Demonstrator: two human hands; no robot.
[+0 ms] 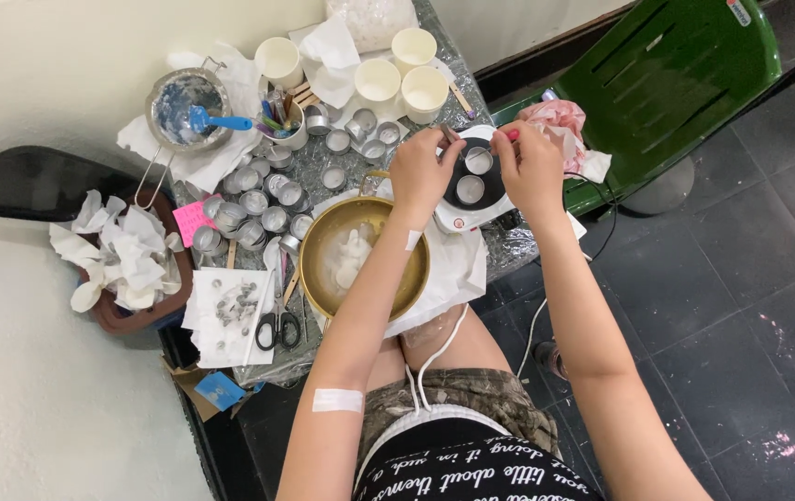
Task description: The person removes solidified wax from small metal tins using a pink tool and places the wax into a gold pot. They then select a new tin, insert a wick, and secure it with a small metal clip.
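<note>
My left hand [423,170] and my right hand [533,165] are both raised over a small white hot plate [458,221] with a black top. Two little metal cups [470,190] sit on that top. The left fingers pinch a thin dark stick-like tool [451,134]. A small pink-red piece [511,134] is pinched in my right fingers; what it is I cannot tell. Just to the near left of the hot plate stands a brass bowl [407,288] with white wax lumps [349,258] inside, under my left forearm.
Several small metal cups [263,199] crowd the foil-covered table, with paper cups [378,82] behind. A metal pan with a blue spatula [221,121] is far left. Scissors [278,327], a brown tray of crumpled tissue [123,264], a green chair [666,74] and a pink cloth [555,116] surround it.
</note>
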